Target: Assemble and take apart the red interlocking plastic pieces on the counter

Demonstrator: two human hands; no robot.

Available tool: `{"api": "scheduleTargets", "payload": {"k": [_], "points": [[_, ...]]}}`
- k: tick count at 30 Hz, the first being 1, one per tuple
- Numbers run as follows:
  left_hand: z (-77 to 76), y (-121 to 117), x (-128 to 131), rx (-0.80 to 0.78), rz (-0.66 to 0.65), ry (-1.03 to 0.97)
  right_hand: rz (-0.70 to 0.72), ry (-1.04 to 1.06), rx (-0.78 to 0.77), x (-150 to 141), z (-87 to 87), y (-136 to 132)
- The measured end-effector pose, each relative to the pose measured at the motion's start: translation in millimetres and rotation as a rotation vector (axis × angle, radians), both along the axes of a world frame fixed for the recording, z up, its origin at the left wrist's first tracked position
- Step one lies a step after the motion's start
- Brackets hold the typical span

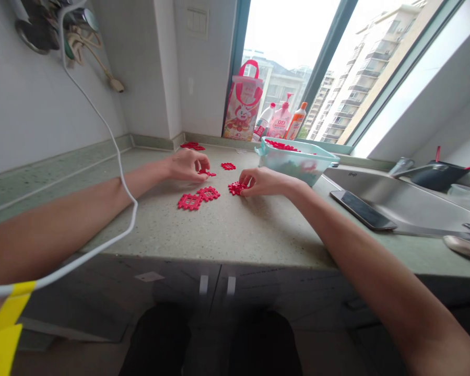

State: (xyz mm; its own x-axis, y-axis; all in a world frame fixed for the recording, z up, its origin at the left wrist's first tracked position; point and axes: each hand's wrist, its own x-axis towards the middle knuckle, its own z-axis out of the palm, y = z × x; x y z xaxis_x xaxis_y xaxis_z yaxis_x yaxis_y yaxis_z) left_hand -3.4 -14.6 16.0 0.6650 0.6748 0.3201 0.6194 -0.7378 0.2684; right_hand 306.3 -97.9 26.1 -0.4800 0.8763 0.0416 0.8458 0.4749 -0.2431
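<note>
Small red plastic lattice pieces lie on a speckled grey-green counter [227, 230]. My left hand [188, 164] rests on the counter with its fingers curled over one red piece [207, 172]. My right hand [260, 183] pinches another red piece [235, 188] at its left edge. Two joined red pieces [198, 198] lie in front of my left hand. A single red piece [228, 166] lies between and beyond the hands. More red pieces [192, 146] lie near the back wall.
A pale teal tub [297, 159] with red pieces inside stands right of my right hand. Behind it are a pink bag [243, 104] and bottles [282, 120] on the sill. A phone [362, 209] lies beside the sink [407, 203]. A white cable [117, 156] hangs over my left arm.
</note>
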Motion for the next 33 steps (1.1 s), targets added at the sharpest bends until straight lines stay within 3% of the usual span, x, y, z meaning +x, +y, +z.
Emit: {"api": "scheduleTargets", "payload": {"k": [3,6,10,13,16,23,28,33], "points": [[8.7,-9,5,-0.078,-0.107,-0.032,0.013,0.044,-0.002,3,-5.2,6],[12.6,-19,12,-0.251,-0.200,0.024,0.058,0.054,0.032,3,-9.4,11],[11.2,-22,16,-0.385,-0.215,0.125,0.107,0.104,0.066,-3,-15.3,14],[9.1,-14,12,-0.375,-0.196,0.135,0.160,0.162,0.092,-9,-21.2,16],[5.2,-1,2,-0.344,-0.151,0.121,0.124,0.193,0.150,-12,-27.4,19],[-8.0,23,-17,-0.145,0.080,0.099,0.047,0.284,0.223,-13,-42.8,25],[-9.0,20,-16,-0.051,0.064,0.193,-0.006,0.393,0.316,-14,-57.0,35],[-14.0,8,-7,-0.033,0.081,0.219,-0.153,0.415,0.397,-10,-59.4,61]]}}
